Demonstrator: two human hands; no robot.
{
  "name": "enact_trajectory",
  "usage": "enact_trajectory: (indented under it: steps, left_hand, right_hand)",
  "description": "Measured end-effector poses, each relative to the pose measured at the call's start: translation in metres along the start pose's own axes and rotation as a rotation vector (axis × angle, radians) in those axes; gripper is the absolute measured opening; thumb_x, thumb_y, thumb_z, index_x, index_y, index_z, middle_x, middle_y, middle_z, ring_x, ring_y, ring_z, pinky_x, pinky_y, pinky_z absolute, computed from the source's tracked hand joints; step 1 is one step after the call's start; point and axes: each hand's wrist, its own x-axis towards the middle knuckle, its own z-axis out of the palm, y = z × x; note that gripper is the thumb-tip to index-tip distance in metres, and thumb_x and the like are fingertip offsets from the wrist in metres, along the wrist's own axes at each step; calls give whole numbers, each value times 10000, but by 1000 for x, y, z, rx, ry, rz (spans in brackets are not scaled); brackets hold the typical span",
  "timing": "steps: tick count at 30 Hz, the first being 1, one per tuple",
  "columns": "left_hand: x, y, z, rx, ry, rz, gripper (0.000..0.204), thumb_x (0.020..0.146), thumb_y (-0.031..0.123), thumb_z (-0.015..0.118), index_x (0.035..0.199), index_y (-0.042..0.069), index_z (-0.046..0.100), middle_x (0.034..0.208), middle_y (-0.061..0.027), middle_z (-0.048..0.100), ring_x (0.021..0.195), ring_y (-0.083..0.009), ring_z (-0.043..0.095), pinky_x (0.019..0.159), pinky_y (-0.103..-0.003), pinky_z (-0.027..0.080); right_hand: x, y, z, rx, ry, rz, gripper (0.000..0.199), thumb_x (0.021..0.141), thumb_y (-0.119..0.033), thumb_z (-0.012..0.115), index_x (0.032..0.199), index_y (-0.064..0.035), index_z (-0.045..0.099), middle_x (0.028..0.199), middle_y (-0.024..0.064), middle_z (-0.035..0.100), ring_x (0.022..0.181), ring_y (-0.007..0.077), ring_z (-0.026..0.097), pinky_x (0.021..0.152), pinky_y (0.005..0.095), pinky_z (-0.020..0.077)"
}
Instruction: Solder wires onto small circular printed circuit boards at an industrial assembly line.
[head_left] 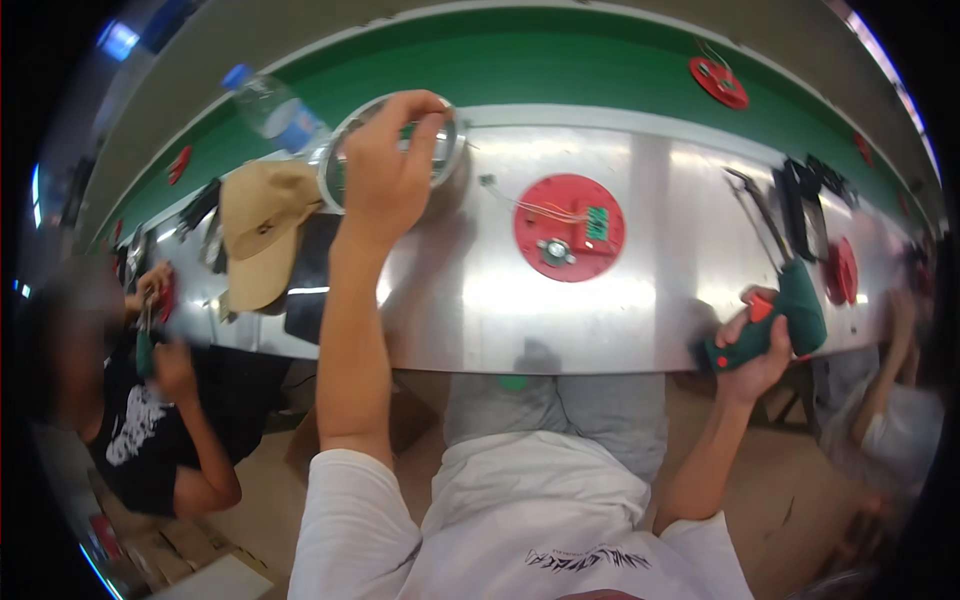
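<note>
My left hand [388, 165] is over the round metal bowl [457, 165] at the back left. Its thumb and forefinger come together at the tips, and anything between them is too small to make out. Green bits show inside the bowl, partly covered by the hand. My right hand [757, 350] is wrapped round a green cordless screwdriver [800, 310] with an orange trigger, at the table's front right. Between the hands lies a red round disc [545, 205] carrying a green terminal block [597, 222], a small round metal part [553, 252] and thin wires.
A tan cap [262, 235] and a clear bottle with a blue cap [275, 110] are left of the bowl. Black tools [800, 205] and another red disc [842, 270] lie at the right. More discs rest on the green belt [570, 60]. People sit on both sides.
</note>
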Motion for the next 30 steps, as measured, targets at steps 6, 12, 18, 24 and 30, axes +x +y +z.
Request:
enact_trajectory:
  steps: [6, 12, 18, 24, 30]
  left_hand:
    - [-31, 50, 39, -81, -316, 92, 101, 844, 18, 640, 941, -11, 648, 833, -141, 675, 732, -267, 673, 663, -341, 521]
    - [-58, 50, 79, -126, -305, 216, 99, 790, 36, 684, 881, 1, 666, 802, -142, 675, 702, -319, 651, 633, -400, 526]
    - [-71, 45, 90, -11, -241, 203, 96, 798, 7, 693, 891, -6, 676, 772, -126, 669, 646, -271, 649, 577, -358, 507]
    - [-72, 45, 95, 6, -236, 167, 74, 798, 42, 675, 867, 14, 668, 753, -118, 651, 657, -287, 641, 588, -387, 512]
    - [-72, 47, 94, -18, -230, 133, 59, 808, 39, 670, 859, 10, 670, 741, -116, 648, 638, -284, 637, 585, -382, 511]
  right_hand:
    - [-34, 0, 24, -181, -92, 45, 570, 902, -267, 639, 1330, 78, 492, 1006, 203, 630, 541, 176, 578, 462, 283, 449]
    - [-43, -1, 35, -336, -282, 45, 448, 896, -177, 622, 1269, 63, 555, 1010, 189, 641, 555, 155, 565, 485, 270, 421]
    - [-39, -3, 34, -388, -315, 61, 366, 897, -89, 605, 1229, 61, 569, 990, 148, 646, 567, 151, 559, 505, 271, 434]
    - [-37, -5, 35, -397, -307, 108, 354, 891, -52, 606, 1226, 58, 578, 983, 138, 648, 575, 143, 563, 510, 267, 438]
    - [-40, -5, 33, -421, -320, 67, 344, 885, -28, 596, 1219, 54, 587, 979, 139, 651, 583, 144, 574, 506, 265, 443]
